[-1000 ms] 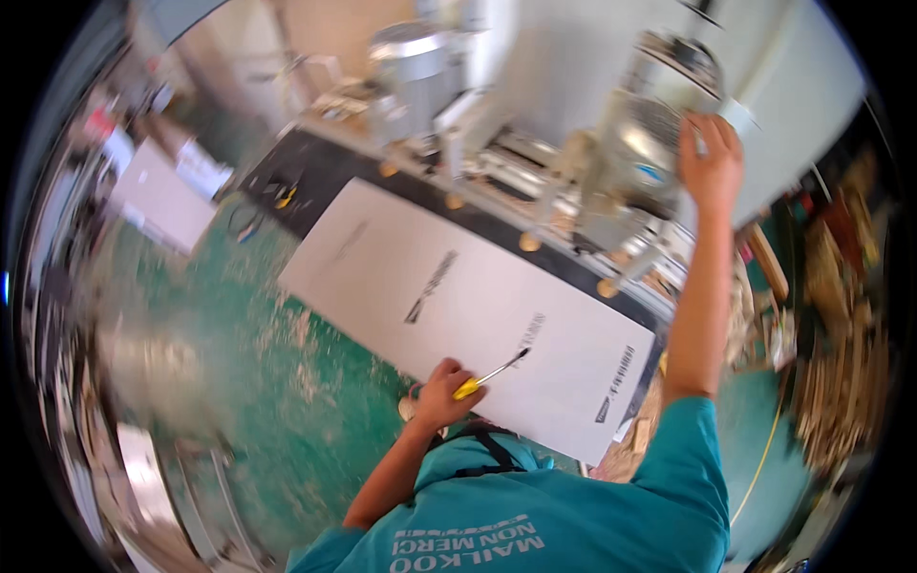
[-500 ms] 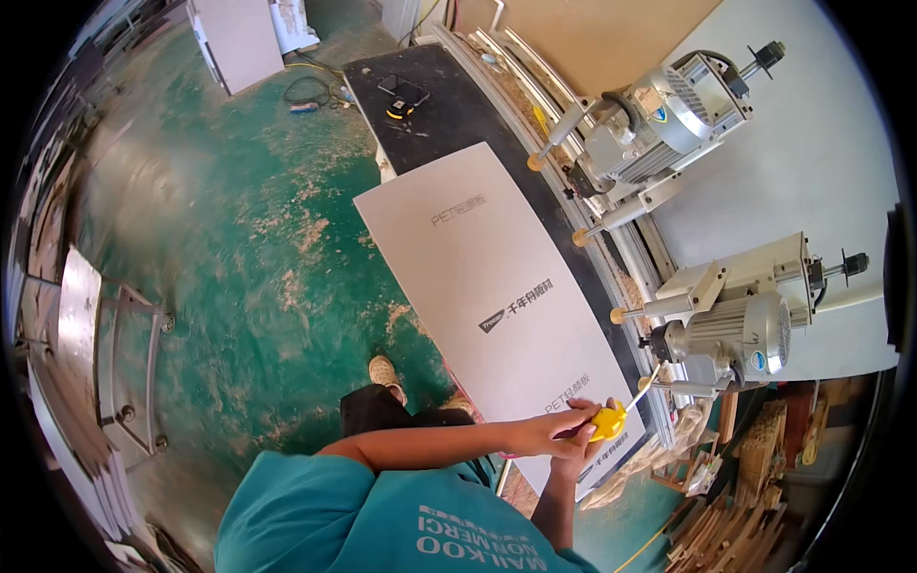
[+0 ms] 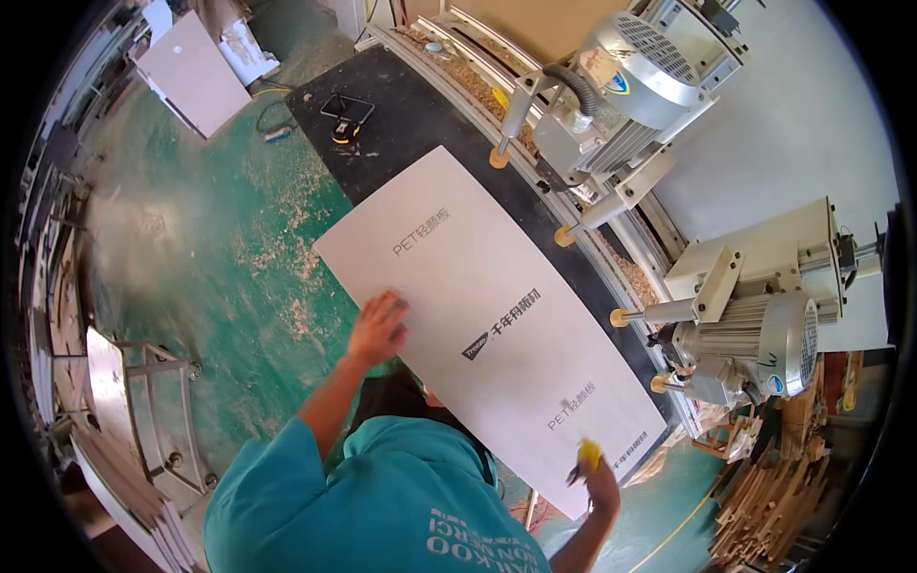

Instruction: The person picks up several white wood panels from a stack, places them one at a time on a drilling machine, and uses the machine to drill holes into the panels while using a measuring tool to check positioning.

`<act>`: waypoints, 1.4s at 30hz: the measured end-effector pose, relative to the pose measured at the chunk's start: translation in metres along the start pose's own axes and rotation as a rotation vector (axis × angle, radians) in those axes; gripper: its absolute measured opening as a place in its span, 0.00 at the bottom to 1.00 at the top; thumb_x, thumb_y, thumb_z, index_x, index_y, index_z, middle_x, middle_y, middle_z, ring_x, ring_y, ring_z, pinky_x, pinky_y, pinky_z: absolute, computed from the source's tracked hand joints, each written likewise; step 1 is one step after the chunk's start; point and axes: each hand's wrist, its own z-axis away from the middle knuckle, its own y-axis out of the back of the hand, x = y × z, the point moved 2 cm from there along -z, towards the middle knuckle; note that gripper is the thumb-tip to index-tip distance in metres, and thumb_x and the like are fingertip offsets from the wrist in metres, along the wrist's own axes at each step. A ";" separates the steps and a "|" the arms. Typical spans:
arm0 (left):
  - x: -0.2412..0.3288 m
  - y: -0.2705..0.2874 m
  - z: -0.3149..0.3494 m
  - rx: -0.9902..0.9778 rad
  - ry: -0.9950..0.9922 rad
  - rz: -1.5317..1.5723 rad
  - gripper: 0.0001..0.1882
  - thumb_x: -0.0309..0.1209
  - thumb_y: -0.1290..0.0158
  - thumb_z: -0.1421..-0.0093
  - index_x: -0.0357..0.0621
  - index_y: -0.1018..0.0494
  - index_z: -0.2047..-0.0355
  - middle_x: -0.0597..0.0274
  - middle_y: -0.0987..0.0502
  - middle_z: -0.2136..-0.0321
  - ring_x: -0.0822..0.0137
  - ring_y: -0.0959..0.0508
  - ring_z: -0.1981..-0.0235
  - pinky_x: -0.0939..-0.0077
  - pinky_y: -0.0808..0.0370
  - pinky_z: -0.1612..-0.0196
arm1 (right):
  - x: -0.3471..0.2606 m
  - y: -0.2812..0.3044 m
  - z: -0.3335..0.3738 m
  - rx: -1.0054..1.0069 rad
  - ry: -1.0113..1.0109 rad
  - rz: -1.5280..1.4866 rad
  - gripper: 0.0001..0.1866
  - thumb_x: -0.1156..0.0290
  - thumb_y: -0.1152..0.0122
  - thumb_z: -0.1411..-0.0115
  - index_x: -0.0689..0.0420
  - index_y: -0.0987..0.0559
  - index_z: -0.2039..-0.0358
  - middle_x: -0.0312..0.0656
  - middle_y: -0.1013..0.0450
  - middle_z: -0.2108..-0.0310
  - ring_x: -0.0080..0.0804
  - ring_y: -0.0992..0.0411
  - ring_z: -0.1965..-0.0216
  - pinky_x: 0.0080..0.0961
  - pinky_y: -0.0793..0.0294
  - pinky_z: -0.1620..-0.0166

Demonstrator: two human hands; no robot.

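Note:
A long white panel (image 3: pixel 458 248) with dark print lies slantwise on a black machine table (image 3: pixel 382 91). My left hand (image 3: pixel 379 329) is at the panel's left long edge, fingers apart and reaching over its face, holding nothing. Over the panel's near end, my right hand (image 3: pixel 602 485) is closed on a yellow tape measure (image 3: pixel 590 453). A small dark part shows beside the tape measure, slightly blurred. No drawn-out blade can be seen.
Two motor units (image 3: pixel 640 86) with rods and tan round feet stand along the table's right side. A second tape measure (image 3: pixel 345 131), black and yellow, lies at the table's far end. Wood strips (image 3: pixel 774 497) are stacked at right; a metal cart (image 3: pixel 162 401) stands at left.
My left hand has left the yellow tape measure and moved to the panel's left edge. The tape measure stays in my right hand, its pale blade no longer showing. The view has shifted.

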 end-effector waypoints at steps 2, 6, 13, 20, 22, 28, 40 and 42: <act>-0.035 0.011 -0.015 0.074 0.183 -0.147 0.30 0.40 0.44 0.44 0.53 0.33 0.40 0.54 0.43 0.33 0.49 0.45 0.32 0.50 0.39 0.35 | -0.004 -0.004 -0.041 -0.031 0.018 0.063 0.17 0.66 0.45 0.34 0.64 0.29 0.50 0.42 0.25 0.74 0.30 0.26 0.75 0.28 0.25 0.63; -0.101 -0.007 -0.057 0.321 0.541 -0.058 0.31 0.44 0.46 0.40 0.56 0.37 0.37 0.55 0.48 0.30 0.50 0.49 0.30 0.47 0.38 0.37 | -0.096 -0.069 -0.068 -0.675 0.255 0.108 0.17 0.70 0.43 0.36 0.67 0.30 0.51 0.42 0.26 0.72 0.30 0.26 0.74 0.30 0.23 0.66; -0.165 0.016 -0.094 0.347 0.698 -0.025 0.23 0.43 0.48 0.38 0.51 0.31 0.44 0.53 0.31 0.43 0.52 0.33 0.41 0.55 0.30 0.47 | -0.162 -0.110 -0.095 -0.349 -0.031 0.547 0.24 0.59 0.43 0.36 0.57 0.30 0.43 0.40 0.21 0.69 0.28 0.22 0.70 0.30 0.23 0.64; -0.210 0.003 -0.072 0.751 1.368 1.038 0.19 0.45 0.48 0.35 0.39 0.24 0.68 0.58 0.24 0.70 0.64 0.27 0.68 0.67 0.30 0.64 | -0.199 -0.193 -0.138 -0.211 -0.087 0.254 0.22 0.65 0.43 0.36 0.63 0.31 0.46 0.39 0.25 0.72 0.26 0.25 0.72 0.25 0.25 0.63; -0.205 0.010 -0.073 0.602 1.460 1.221 0.19 0.44 0.46 0.35 0.38 0.25 0.70 0.61 0.25 0.74 0.67 0.29 0.72 0.68 0.31 0.68 | -0.239 -0.249 -0.147 -0.513 -0.016 0.262 0.19 0.67 0.44 0.36 0.63 0.30 0.48 0.38 0.27 0.74 0.26 0.26 0.73 0.28 0.25 0.64; -0.246 0.031 -0.106 0.305 1.290 1.125 0.17 0.42 0.42 0.38 0.38 0.25 0.70 0.65 0.26 0.76 0.71 0.31 0.75 0.69 0.33 0.73 | -0.365 -0.306 -0.183 0.447 0.390 0.841 0.20 0.60 0.45 0.35 0.59 0.30 0.47 0.40 0.24 0.75 0.28 0.24 0.73 0.27 0.25 0.65; -0.310 0.043 -0.150 0.261 0.376 -0.104 0.19 0.36 0.48 0.38 0.44 0.30 0.48 0.47 0.30 0.44 0.44 0.29 0.46 0.47 0.29 0.49 | 0.028 -0.177 0.032 0.652 -0.206 -0.541 0.19 0.54 0.50 0.31 0.59 0.26 0.60 0.39 0.26 0.80 0.29 0.26 0.80 0.31 0.26 0.75; -0.252 0.057 -0.169 0.241 0.121 -0.276 0.21 0.34 0.47 0.39 0.45 0.31 0.46 0.48 0.34 0.40 0.45 0.34 0.39 0.45 0.33 0.44 | 0.067 -0.168 0.112 1.143 -0.127 -0.589 0.18 0.58 0.52 0.30 0.60 0.24 0.67 0.40 0.28 0.83 0.29 0.28 0.83 0.30 0.28 0.78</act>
